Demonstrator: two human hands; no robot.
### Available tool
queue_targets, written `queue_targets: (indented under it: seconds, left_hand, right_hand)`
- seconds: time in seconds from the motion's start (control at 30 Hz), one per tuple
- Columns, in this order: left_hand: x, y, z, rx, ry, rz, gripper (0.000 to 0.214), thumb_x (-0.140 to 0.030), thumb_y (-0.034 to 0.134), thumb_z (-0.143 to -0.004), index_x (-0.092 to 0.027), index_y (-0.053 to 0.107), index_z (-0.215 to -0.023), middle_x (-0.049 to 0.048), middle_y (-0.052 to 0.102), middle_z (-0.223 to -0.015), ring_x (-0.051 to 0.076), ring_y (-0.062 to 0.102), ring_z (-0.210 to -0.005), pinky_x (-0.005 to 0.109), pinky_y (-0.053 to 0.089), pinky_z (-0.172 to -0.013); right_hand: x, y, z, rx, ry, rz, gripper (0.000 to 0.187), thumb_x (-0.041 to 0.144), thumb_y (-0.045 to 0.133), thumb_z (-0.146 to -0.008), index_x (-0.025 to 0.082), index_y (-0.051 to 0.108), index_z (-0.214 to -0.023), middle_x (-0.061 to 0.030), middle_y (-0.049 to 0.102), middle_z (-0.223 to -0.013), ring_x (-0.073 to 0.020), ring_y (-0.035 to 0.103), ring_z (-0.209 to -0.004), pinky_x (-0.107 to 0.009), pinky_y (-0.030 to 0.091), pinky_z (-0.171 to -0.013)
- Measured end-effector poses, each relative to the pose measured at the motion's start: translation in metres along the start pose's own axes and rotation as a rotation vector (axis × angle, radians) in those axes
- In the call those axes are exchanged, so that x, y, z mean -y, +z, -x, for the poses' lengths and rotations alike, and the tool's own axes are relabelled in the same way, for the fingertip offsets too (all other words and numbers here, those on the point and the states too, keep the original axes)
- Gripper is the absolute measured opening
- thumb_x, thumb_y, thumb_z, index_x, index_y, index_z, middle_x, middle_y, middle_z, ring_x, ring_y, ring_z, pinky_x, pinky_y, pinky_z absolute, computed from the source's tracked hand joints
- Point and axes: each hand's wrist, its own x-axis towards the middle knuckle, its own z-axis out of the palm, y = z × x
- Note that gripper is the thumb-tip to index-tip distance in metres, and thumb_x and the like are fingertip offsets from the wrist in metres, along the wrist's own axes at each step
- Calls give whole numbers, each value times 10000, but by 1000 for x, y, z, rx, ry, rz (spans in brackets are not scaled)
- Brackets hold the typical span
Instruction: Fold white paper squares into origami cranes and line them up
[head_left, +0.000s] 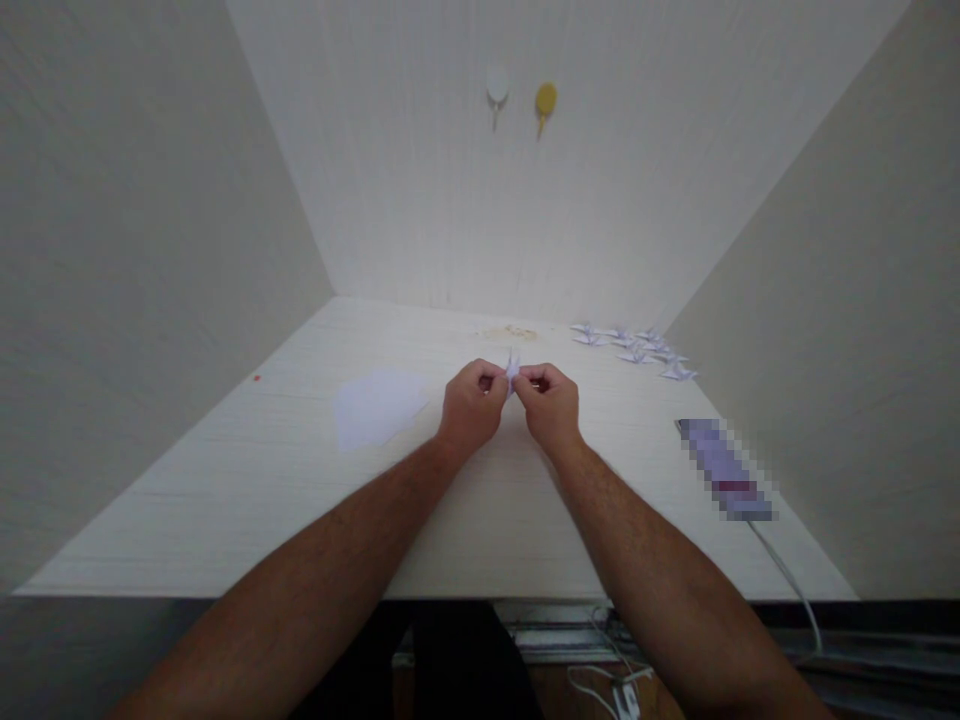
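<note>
White folded paper point(513, 368) pinched between left hand point(471, 405) and right hand point(553, 405)

No text, label, brand or number can be read. The flat object point(726, 470) at the right of the tabletop point(300, 520) is pixelated. The small folded paper point(512, 372) seems unprinted, though it is too small to be sure.

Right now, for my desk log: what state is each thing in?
Small paper: partly folded, pinched between left hand and right hand.
Sheets: flat, unfolded, on the table.
Cranes: folded, grouped at far right.
Phone: lying flat, cable attached.
Hooks: bare.
</note>
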Motion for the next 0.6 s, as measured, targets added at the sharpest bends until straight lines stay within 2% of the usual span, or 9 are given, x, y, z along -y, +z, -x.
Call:
queue_targets:
  seconds: [0.23, 0.47, 0.6]
  left_hand:
    - [-6, -1, -1, 8, -118, 118, 80, -225, 595, -758, -164, 643, -737, -9, 649, -658, 121, 576, -599, 245, 455, -587]
    - [-8, 0, -3, 11, -190, 229, 73, -223, 621, -734, -154, 641, -729, -8, 638, -641, 111, 567, -582, 228, 437, -556]
    - [-8, 2, -4, -1, -226, 378, 137, -187, 638, -701, -151, 626, -832, -3, 655, -693, 98, 574, -582, 210, 441, -546]
  right_hand:
    - [2, 0, -2, 12, 42, -59, 128, 300, 665, -683, 177, 635, -699, 5, 639, -617, -129, 557, -560, -260, 453, -562]
    - [3, -1, -1, 0, 75, -77, 120, 293, 671, -665, 183, 627, -682, 5, 644, -623, -134, 561, -571, -269, 459, -572]
    - [3, 1, -1, -11, 88, -117, 126, 286, 684, -655, 185, 611, -673, 10, 633, -616, -132, 561, -571, -268, 460, -568]
